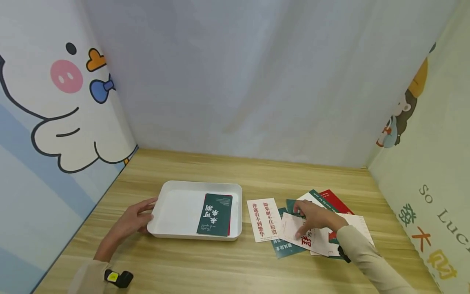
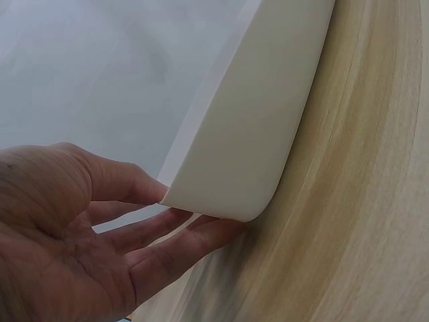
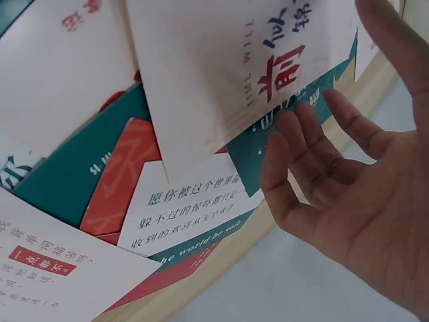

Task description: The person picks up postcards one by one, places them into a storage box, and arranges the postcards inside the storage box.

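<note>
My left hand (image 1: 133, 218) holds the left end of a white tray (image 1: 176, 222), thumb at the rim and fingers against the outside of the end wall (image 2: 241, 141). In the tray's right half lies a green card (image 1: 216, 214) with white lettering, a red edge showing beneath it. My right hand (image 1: 312, 215) is over a spread of loose cards, thumb and fingers apart across a white card with red and blue lettering (image 3: 214, 87). Its bent fingers (image 3: 288, 134) reach the card's edge, over a green card (image 3: 251, 161).
A white card with red lettering (image 1: 263, 220) lies between the tray and the overlapping cards. Red (image 1: 335, 202), green and white cards fan out beyond and under the right hand. Printed walls stand at left and right, a plain pale curtain (image 1: 238, 81) at the back of the wooden table (image 1: 227, 265).
</note>
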The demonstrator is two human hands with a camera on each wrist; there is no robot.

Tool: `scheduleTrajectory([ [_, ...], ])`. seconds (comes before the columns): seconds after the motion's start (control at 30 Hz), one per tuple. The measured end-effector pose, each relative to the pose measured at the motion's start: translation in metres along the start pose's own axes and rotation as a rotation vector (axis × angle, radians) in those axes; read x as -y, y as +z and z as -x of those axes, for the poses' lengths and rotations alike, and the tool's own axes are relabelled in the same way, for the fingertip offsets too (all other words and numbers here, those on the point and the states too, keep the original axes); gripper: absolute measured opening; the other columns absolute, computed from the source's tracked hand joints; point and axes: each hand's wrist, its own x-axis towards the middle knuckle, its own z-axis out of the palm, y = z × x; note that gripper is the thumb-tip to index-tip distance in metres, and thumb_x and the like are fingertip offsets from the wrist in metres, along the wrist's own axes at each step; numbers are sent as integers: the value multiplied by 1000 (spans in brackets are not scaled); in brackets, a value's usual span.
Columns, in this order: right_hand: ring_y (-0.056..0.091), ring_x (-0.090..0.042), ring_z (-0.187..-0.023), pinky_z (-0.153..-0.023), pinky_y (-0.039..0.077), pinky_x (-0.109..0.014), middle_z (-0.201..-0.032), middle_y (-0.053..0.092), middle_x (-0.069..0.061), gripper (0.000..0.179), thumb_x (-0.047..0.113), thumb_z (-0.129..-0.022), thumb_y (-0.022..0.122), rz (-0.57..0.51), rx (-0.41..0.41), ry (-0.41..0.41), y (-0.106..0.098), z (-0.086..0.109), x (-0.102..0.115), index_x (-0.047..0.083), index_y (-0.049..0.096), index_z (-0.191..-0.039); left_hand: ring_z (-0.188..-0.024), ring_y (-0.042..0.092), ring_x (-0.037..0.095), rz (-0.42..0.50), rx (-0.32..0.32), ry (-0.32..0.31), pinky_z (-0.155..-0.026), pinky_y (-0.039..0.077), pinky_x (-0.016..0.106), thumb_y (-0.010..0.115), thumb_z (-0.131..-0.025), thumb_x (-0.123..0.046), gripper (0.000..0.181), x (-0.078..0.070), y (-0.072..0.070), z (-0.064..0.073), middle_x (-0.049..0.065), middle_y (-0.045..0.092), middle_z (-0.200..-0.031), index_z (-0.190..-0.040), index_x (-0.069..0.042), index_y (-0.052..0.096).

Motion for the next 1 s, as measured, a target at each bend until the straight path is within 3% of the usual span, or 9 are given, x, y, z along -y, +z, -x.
scheduleTrajectory([
  [0.2,53,-26,-99,-87,54,-47,-113,59,-9,65,30,-71,98,37,-54,3,10,0,0,10,56,-116,-123,62,48,12,1,-8,-71,61,37,50,-104,-2,62,-1,0,0,42,37,-155,-161,7,28],
  [0.57,54,-23,-93,-82,54,-39,-102,55,-7,62,22,-73,97,15,-61,3,8,1,6,7,52,-113,-113,67,42,30,2,8,-70,61,38,50,-103,-1,62,-1,1,2,43,36,-155,-160,8,28],
  [0.77,53,-22,-83,-71,50,-34,-91,56,-7,46,12,-79,92,-36,-84,-42,1,1,1,6,56,-108,-114,67,43,26,3,8,-72,61,39,50,-103,-1,62,-3,1,3,44,36,-155,-160,8,28],
  [1.0,57,-20,-74,-65,56,-33,-86,61,-6,26,5,-86,83,-89,-139,-37,-10,5,-9,6,65,-104,-123,61,51,18,-4,13,-72,61,38,50,-103,-1,61,-5,2,4,44,37,-154,-160,9,29],
])
